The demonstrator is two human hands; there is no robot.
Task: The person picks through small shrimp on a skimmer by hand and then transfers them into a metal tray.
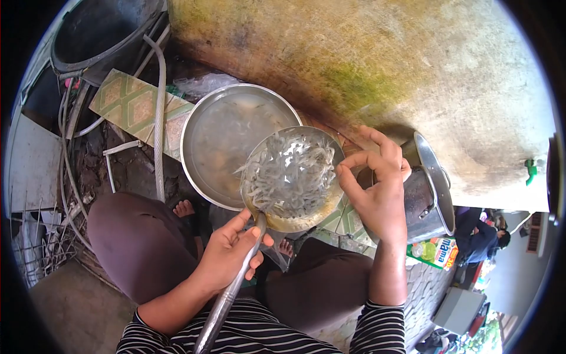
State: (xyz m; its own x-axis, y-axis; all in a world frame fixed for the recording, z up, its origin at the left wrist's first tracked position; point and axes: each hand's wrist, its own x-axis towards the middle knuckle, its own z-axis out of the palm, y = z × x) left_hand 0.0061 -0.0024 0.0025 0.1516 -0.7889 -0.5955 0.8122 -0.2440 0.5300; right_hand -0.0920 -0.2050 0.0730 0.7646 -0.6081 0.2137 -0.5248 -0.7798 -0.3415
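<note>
The fingers of the left hand are wrapped around the handle of a metal ladle, close to where it joins the bowl, with the index finger stretched up toward the bowl. On the right hand, thumb and index finger are drawn narrow, their tips nearly meeting at the ladle's right edge; I cannot tell whether they pinch anything. The other fingers are raised and curved away.

The shrimp lie in the ladle, a wet, greyish, see-through heap with a few thin ends poking over the left edge. The near edge of the bowl is bare and yellowish.

The ladle overlaps the near right edge of a wide metal basin; whether they touch is unclear. Cloudy water fills the basin, with pale brownish patches showing through it.

Beyond the basin's left edge, a hose runs across a strip of tiles. A clear plastic bag lies just past its far edge, near the stained wall. Past the right hand is a dark pot, with a bright pouch near it. Farther off is a person in dark clothes.
</note>
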